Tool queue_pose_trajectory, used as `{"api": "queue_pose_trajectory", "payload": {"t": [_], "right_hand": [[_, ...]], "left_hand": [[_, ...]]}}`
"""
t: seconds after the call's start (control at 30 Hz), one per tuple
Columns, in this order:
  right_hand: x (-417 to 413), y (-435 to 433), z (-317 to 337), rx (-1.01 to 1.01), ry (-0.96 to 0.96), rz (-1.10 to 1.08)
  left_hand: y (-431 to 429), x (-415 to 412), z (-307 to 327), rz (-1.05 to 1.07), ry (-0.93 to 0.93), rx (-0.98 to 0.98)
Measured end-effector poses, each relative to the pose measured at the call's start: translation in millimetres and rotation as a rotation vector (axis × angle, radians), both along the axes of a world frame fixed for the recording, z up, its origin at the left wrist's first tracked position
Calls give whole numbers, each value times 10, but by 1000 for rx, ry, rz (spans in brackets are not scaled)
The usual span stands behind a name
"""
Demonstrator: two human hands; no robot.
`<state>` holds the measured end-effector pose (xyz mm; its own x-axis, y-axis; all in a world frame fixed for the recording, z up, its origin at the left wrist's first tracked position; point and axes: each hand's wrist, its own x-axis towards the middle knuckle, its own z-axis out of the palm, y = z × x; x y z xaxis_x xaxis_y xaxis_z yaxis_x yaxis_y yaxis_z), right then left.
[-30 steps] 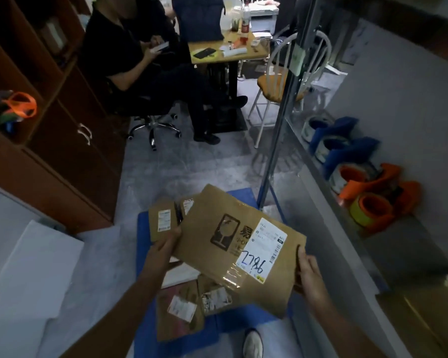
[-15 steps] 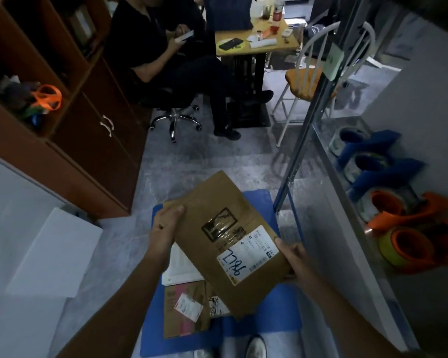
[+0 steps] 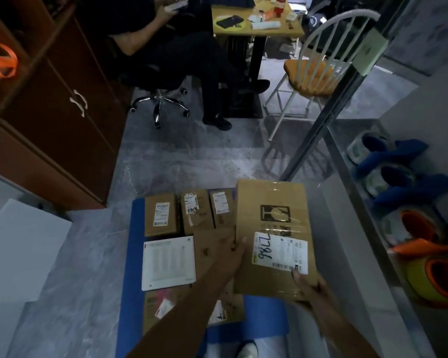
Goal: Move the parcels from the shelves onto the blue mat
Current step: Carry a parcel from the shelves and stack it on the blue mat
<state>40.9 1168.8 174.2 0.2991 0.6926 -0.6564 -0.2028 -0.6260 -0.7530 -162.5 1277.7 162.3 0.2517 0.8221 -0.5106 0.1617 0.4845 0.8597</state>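
Step in hand: placing. A large brown parcel (image 3: 272,228) is held flat over the right side of the blue mat (image 3: 128,257). It is gripped at its left edge by the left hand (image 3: 230,254) and pinched at its near right corner by the right hand (image 3: 309,288), thumb on top. Contact with the mat cannot be told. Smaller parcels (image 3: 161,214) are laid in a row at the far edge, and a white flat one (image 3: 167,262) lies nearer.

Next move, as judged: parcel to be lowered beside the row, squared, then released.

Hidden: the fingers under the parcel and the mat beneath it. Parcels under the left forearm are partly covered. Label print is too small to read. The shelf (image 3: 347,139) is cut off at the right.
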Motion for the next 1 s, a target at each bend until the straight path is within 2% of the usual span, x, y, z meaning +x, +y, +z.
{"api": "queue_pose_trajectory", "payload": {"t": [0.17,0.27,0.4,0.6,0.87,1.0], "right_hand": [[353,499,-484,21,-36,74],[604,909,-1108,31,-92,166],[869,1299,-1990,47,-87,167],[805,1391,-3044,62,-238,232],[871,1400,-3600,20,-292,221],[966,1304,-3724,-100,-364,260]], "left_hand": [[357,298,-516,0,43,-57],[642,479,-1079,19,84,-98],[1064,756,-1898,24,127,-83],[1278,926,-2980,137,168,-171],[1150,1028,-3663,191,189,-119],[938,1050,-3894,185,162,-103]]}}
